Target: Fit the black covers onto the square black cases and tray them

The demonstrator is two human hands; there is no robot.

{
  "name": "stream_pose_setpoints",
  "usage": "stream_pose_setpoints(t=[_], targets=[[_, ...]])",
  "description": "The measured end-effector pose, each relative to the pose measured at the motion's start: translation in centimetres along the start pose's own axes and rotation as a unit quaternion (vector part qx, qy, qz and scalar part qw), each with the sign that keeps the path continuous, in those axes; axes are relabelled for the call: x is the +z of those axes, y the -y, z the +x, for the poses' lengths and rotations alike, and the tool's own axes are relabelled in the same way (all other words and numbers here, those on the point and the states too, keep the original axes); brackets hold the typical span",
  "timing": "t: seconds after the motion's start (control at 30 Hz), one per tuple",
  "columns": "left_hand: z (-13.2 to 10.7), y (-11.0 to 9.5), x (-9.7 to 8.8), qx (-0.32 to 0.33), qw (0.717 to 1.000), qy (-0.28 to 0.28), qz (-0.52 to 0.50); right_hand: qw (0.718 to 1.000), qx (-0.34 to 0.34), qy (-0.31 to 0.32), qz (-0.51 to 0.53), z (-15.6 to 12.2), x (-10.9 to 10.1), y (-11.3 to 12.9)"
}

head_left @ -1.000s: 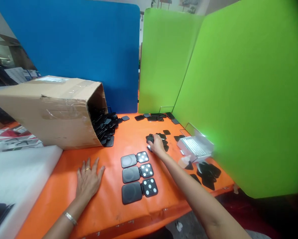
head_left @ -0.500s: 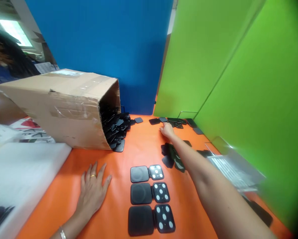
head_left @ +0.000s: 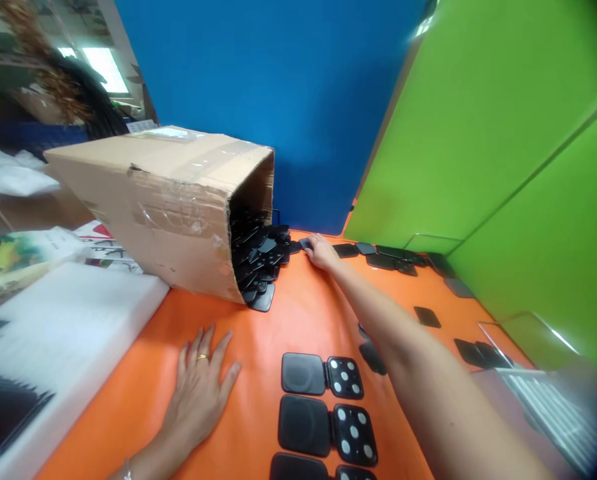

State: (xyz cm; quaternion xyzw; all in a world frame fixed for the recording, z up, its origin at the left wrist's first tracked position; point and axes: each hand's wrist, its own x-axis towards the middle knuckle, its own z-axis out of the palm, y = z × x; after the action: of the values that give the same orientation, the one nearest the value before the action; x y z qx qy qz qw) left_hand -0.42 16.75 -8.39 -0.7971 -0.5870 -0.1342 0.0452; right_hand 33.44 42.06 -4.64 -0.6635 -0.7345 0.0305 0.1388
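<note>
Left hand (head_left: 201, 395) lies palm down, splayed; right hand (head_left: 322, 252) is forward, arm (head_left: 408, 340) outstretched.

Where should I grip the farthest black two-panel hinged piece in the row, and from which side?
Probably by the left edge of its dot-free square black panel, with the left hand coming from the left. The piece lies flat, with bare orange tabletop that side; its right panel bears white dots, and another piece lies close nearside.
</note>
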Motion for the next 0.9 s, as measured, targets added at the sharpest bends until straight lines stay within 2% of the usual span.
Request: stream_pose_setpoints(t=[0.1,0.23,0.43,0.57,0.73,0.9], targets=[[0.0,0.0,-0.1,-0.003,1.0,0.005,0.001,1.0,-0.004,0.019,0.002,0.9,0.5,1.0],[-0.1,0.1,-0.1,-0.001,1.0,0.001,0.001,1.0,0.013,0.017,-0.013,0.1,0.3,0.6],[0.1,0.1,0.0,0.01,1.0,-0.012,0.004,0.986,0.15,-0.018,-0.075,-2.8,-0.8,-3.2],[0.3,0.0,-0.1,0.017,0.999,-0.026,0.008,0.982,0.174,0.001,-0.08,-4.5,-1.4,-5.1],[0.4,0.1,0.0,0.025,0.999,-0.036,0.011,0.98,0.183,-0.017,-0.078,-5.7,-1.6,-4.5],[0.4,0.1,0.1,0.023,0.999,-0.046,0.001,0.971,0.224,-0.054,-0.056,-5.3,-2.4,-4.3]])
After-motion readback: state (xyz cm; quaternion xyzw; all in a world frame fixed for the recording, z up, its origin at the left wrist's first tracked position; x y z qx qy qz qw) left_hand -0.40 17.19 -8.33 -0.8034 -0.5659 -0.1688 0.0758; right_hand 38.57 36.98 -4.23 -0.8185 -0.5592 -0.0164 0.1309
